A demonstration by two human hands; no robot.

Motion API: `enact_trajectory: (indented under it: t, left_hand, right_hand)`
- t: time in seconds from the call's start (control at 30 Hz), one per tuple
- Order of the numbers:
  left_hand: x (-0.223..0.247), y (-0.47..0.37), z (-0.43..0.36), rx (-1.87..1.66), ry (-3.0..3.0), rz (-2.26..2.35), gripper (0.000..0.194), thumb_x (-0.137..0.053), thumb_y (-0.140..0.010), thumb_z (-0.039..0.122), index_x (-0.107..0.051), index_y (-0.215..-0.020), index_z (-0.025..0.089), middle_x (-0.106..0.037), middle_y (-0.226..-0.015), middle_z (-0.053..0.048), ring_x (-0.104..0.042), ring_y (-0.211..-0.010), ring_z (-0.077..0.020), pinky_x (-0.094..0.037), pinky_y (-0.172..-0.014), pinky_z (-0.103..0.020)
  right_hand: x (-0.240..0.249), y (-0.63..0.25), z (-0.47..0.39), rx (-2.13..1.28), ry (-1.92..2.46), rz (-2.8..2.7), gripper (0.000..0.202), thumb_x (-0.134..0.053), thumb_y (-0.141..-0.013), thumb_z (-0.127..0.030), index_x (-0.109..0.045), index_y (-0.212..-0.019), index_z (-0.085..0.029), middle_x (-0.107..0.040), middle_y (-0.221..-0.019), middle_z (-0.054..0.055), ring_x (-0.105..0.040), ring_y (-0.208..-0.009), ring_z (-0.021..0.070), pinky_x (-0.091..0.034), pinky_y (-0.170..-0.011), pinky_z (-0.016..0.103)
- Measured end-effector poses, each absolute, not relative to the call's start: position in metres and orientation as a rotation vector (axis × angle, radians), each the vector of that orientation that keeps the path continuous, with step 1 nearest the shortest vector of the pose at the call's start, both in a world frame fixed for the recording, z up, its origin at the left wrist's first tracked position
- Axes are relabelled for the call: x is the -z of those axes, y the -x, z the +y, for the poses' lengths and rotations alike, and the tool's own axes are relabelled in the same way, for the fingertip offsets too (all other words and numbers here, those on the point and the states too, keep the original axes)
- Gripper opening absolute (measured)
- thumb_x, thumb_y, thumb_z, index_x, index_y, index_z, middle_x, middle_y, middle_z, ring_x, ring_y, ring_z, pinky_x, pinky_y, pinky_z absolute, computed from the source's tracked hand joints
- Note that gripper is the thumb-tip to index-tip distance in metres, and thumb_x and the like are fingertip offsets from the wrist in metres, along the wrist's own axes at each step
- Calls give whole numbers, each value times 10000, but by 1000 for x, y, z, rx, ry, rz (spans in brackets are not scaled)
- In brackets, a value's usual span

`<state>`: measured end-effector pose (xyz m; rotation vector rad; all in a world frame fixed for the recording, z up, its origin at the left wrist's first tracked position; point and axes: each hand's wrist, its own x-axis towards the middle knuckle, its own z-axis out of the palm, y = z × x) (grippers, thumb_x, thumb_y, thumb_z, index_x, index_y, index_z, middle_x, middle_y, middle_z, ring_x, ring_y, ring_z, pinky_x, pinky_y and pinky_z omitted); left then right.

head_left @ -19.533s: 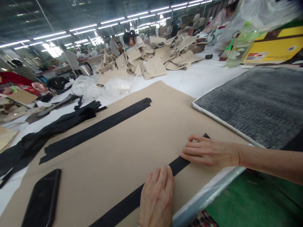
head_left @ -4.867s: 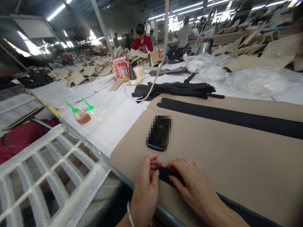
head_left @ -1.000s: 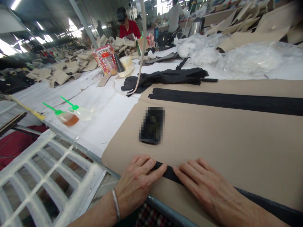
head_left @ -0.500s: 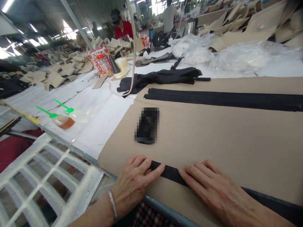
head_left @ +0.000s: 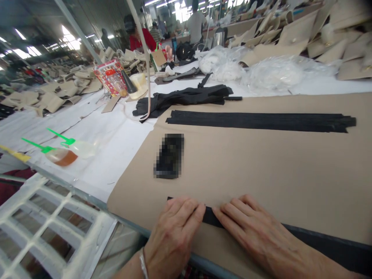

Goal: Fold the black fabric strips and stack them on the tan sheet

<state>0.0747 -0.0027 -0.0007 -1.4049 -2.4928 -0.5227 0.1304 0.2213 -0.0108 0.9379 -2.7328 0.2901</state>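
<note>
A long black strip (head_left: pixel 322 239) lies along the near edge of the brown sheet (head_left: pixel 261 166). My left hand (head_left: pixel 176 228) rests on the strip near its left end, fingers bent and pressed together; its fingertips hide part of the strip. Just to the right, my right hand (head_left: pixel 250 228) touches the strip with its fingertips, the hand low and the fingers close together, pointing left. A short piece of strip shows between the two hands. Beyond my left hand lies a dark, pixelated flat object (head_left: pixel 169 156).
Stacked black strips (head_left: pixel 255 121) and a heap of black pieces (head_left: pixel 186 97) lie farther back. Two green-nozzled bottles (head_left: pixel 62 157) lie left. A white lattice rack (head_left: pixel 37 228) stands below the table edge. Plastic bags (head_left: pixel 279 71), beige pieces and people are behind.
The view has shifted right. My left hand has moved closer to my right hand along the strip, uncovering the strip's left end, and its extended index finger has drawn in.
</note>
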Motion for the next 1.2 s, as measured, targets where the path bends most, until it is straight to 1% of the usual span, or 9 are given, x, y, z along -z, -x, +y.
enact_trajectory:
  t: [0.13,0.33,0.47,0.6,0.77,0.87,0.97,1.1,1.2]
  left_hand:
    - [15,-82,16,540,1485,-2485,396,-291,-951,84,-570,-1232,71,-649,-1048,-102,-574,-966,-216,-485,-892,-346]
    - [22,-83,9,472,1554,-2467,406,-304,-953,80,-542,-1282,73,-637,-1130,-103,-544,-1070,-216,-473,-949,-335]
    - [21,-83,11,439,1560,-2481,428,-315,-939,61,-536,-1302,103,-629,-1116,-94,-538,-1037,-212,-477,-927,-339]
    - [18,-82,15,363,1578,-2511,472,-328,-915,42,-508,-1340,141,-600,-1068,-93,-529,-980,-219,-487,-884,-369]
    - [16,-82,18,192,1627,-2562,566,-374,-898,57,-397,-1439,224,-538,-979,-77,-509,-899,-231,-494,-786,-395]
    - [15,-82,19,102,1637,-2573,615,-405,-888,56,-355,-1464,264,-514,-951,-64,-494,-855,-222,-485,-749,-384]
    - [13,-82,19,85,1645,-2550,632,-397,-867,28,-377,-1452,267,-504,-937,-63,-480,-832,-212,-475,-735,-366]
    - [12,-81,21,137,1640,-2514,606,-385,-863,4,-442,-1409,262,-492,-919,-63,-473,-815,-203,-466,-710,-347]
    - [12,-81,23,206,1634,-2467,562,-380,-873,-14,-503,-1357,244,-503,-972,-76,-486,-852,-197,-461,-726,-333]
  right_hand:
    - [10,-131,221,-314,-924,-2740,283,-382,-881,1,-576,-1059,-101,-554,-932,61,-481,-810,212,-396,-830,412]
    - [11,-138,236,-305,-951,-2743,230,-393,-922,-43,-577,-1042,-109,-549,-909,56,-467,-784,203,-382,-758,382]
    - [9,-146,247,-289,-915,-2761,257,-374,-925,-39,-583,-1054,-116,-554,-908,51,-471,-783,200,-379,-762,379]
    - [9,-154,257,-245,-907,-2775,285,-361,-923,-34,-586,-1077,-118,-568,-930,61,-480,-791,202,-377,-760,375]
    - [9,-161,270,-211,-892,-2760,312,-333,-942,-45,-589,-1106,-115,-584,-937,80,-497,-816,209,-382,-775,376]
    - [7,-165,277,-208,-903,-2740,329,-304,-965,-57,-593,-1113,-107,-587,-927,83,-499,-807,204,-388,-794,380]
    - [7,-170,285,-205,-900,-2751,341,-289,-977,-65,-591,-1134,-94,-585,-937,84,-501,-810,202,-392,-815,390]
    - [8,-176,294,-216,-907,-2780,354,-280,-982,-71,-575,-1176,-88,-580,-937,90,-503,-817,201,-402,-798,381]
    - [8,-180,301,-208,-901,-2784,366,-270,-983,-65,-567,-1196,-83,-576,-923,85,-503,-812,195,-407,-802,380]
